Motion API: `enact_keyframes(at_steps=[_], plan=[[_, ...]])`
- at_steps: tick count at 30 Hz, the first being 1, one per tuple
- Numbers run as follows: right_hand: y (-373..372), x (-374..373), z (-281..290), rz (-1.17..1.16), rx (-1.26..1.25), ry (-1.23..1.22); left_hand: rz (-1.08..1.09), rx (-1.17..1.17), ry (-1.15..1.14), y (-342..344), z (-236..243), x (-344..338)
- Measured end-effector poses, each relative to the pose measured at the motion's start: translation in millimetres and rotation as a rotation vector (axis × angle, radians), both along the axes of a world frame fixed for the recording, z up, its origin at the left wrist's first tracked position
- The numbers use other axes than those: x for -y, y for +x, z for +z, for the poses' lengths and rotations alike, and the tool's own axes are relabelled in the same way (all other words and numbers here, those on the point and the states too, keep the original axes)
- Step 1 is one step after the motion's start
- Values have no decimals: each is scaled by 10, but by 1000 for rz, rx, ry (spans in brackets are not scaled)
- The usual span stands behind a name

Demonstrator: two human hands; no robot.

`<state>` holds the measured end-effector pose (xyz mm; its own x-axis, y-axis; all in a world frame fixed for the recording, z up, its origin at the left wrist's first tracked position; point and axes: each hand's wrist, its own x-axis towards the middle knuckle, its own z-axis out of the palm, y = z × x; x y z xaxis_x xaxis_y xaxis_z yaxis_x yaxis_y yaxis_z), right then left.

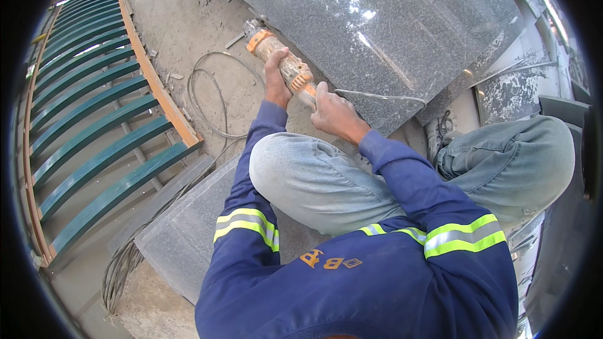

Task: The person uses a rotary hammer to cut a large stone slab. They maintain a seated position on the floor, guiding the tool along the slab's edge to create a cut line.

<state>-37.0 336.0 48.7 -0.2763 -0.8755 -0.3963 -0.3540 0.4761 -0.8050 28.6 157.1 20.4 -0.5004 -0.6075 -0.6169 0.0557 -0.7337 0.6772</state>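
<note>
Both my hands are closed on a dusty, worn angle grinder with orange parts. My left hand wraps round its body near the middle. Behind it, my right hand grips the rear end. The tool's metal head points up and left, beside the edge of a large polished dark stone slab. Whether a disc is fitted cannot be made out. A thin grey cord runs right from near my right hand across the slab's near corner.
A looped cable lies on the dusty ground left of the grinder. Further left stands a green-barred metal frame with orange edges. Below my left arm are a grey stone block and a cable bundle. More slabs lean at right.
</note>
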Motion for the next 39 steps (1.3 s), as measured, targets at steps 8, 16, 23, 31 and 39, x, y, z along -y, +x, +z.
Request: enact_keyframes(at_steps=[8, 16, 23, 31, 39], plan=[[-52, 237, -121, -5, -15, -7, -9, -4, -32, -69, -66, 225], [-64, 324, -168, -10, -48, 1, -10, -15, -6, -104, -97, 297], [-52, 84, 8, 13, -1, 21, 0, 22, -40, -52, 2, 57], [-40, -85, 108, 22, -16, 29, 2, 30, -24, -32, 84, -115], [-48, 13, -13, 1, -4, 7, 2, 13, -29, -61, -10, 8]])
